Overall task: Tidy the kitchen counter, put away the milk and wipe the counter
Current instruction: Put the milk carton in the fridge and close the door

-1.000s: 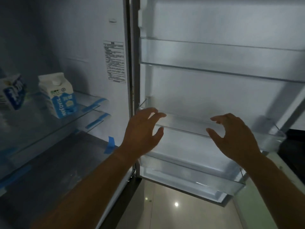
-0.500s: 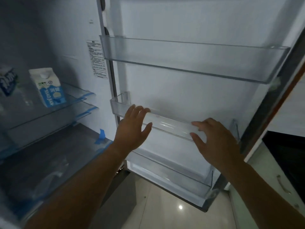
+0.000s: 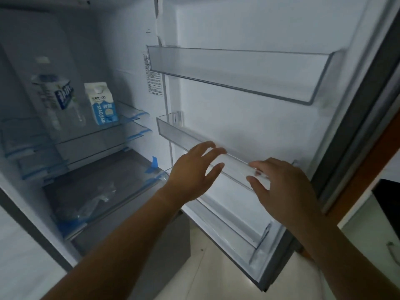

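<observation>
White-blue carton: the milk [image 3: 101, 102] stands upright on a glass shelf [image 3: 121, 124] inside the open fridge, near the shelf's right front corner.
Bottle: a clear bottle [image 3: 57, 100] with a blue and white label stands on the same shelf, left of the milk and a little apart from it; it looks blurred.
Lower shelves: more glass shelves with blue tape on the edges lie below; under them is a grey drawer cover [image 3: 97, 187] with a crumpled clear film on it.
Sticker: a printed label [image 3: 152, 76] is on the inner right wall of the fridge; the text is too small to read.
Door: the fridge door [image 3: 259, 29] stands open to the right, with its white inner side toward the camera.
Door bins: the top bin [image 3: 238, 74], the middle bin [image 3: 173, 131] and the bottom bin [image 3: 238, 230] are of clear plastic.
Left hand: the left hand [image 3: 192, 169] is open with spread fingers, in front of the front rail of the middle bin; I cannot tell if it touches it. It holds nothing.
Right hand: the right hand [image 3: 283, 187] is also open, fingers bent loosely; its fingertips are at the rail of the middle bin, near the right end. It holds nothing.
Floor: pale glossy tiles [image 3: 205, 267] show below the door.
</observation>
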A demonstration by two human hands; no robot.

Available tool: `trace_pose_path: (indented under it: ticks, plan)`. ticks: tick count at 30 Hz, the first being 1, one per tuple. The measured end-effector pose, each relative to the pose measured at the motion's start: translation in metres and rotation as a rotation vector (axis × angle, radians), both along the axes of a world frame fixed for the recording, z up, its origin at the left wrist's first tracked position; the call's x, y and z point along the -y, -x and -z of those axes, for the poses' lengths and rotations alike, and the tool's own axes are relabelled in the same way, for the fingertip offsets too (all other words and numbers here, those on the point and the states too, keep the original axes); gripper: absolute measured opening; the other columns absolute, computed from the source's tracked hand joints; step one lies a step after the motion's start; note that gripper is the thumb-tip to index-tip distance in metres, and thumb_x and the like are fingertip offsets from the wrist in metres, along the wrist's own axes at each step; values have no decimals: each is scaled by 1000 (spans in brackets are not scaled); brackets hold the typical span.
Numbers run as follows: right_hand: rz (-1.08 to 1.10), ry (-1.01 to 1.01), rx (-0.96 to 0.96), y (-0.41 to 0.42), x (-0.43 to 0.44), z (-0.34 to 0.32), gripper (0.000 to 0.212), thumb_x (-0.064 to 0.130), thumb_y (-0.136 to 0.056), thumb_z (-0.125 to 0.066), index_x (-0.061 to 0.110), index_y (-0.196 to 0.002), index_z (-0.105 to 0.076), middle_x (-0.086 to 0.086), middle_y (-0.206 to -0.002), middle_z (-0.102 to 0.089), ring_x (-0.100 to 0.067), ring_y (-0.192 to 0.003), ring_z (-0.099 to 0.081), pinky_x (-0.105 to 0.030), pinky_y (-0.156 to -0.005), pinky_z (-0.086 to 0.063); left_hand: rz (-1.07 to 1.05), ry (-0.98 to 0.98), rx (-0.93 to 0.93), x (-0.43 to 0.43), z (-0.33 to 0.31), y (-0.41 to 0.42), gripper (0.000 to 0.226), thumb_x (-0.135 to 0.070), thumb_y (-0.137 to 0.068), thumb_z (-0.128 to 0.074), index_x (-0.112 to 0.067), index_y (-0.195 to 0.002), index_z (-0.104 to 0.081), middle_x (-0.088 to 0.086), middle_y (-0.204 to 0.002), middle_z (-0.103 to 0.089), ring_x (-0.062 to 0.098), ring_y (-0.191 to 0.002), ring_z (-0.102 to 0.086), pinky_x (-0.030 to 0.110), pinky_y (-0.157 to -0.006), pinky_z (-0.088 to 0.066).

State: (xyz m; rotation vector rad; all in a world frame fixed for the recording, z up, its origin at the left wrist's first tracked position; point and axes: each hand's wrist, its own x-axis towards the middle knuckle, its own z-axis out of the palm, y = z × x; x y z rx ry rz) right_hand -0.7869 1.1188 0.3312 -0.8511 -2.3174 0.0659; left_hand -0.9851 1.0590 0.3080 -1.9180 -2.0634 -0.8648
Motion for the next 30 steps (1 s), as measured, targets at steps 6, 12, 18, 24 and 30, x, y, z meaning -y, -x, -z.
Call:
trace_pose_path:
  ticks: [6, 12, 18, 24, 30]
  plan:
    - [-19, -45, -55, 0, 28, 4, 29, 28, -80, -69, 13, -105, -67, -5, -95, -70, -21, -83, -62, -32, -75, -45, -33, 34, 60, 29, 3, 4, 55, -57, -90, -28, -29, -135, -41, -2, -148, -36, 17, -134, -38, 38, -106, -36]
    - [-54, -8, -151, -7, 79, 11, 38, 32, -82, -64, 14, -115, -60, -7, -117, -61, -22, -108, -55, -25, -79, -42, -58, 58, 69, 70, 7, 6, 72, -65, -84, -16, -26, -144, -26, 0, -154, -25, 21, -139, -28, 43, -107, -30]
    - [-13, -46, -174, -22, 120, 18, 46, 38, -80, -59, 13, -118, -58, -10, -121, -60, -25, -109, -56, -28, -81, -44, -28, 19, 63, 115, 5, -12, 67, -62, -86, -18, -28, -142, -31, 2, -151, -30, 22, -136, -32, 39, -105, -32]
    - [-93, -97, -332, -45, 125, 20, 43, 35, -82, -59, 7, -114, -58, -14, -112, -60, -22, -102, -55, -28, -80, -45, -136, 36, 93, 146, 7, -18, 69, -62, -85, -20, -27, -144, -25, 5, -151, -31, 23, -136, -31, 42, -106, -32]
    - [-52, 61, -458, -54, 106, 41, 66, 27, -75, -75, -1, -127, -45, -22, -128, -50, -31, -112, -54, -40, -85, -52, -282, 79, 66, 166, 3, -18, 61, -58, -90, -23, -27, -143, -26, 4, -149, -31, 23, -135, -33, 43, -105, -33]
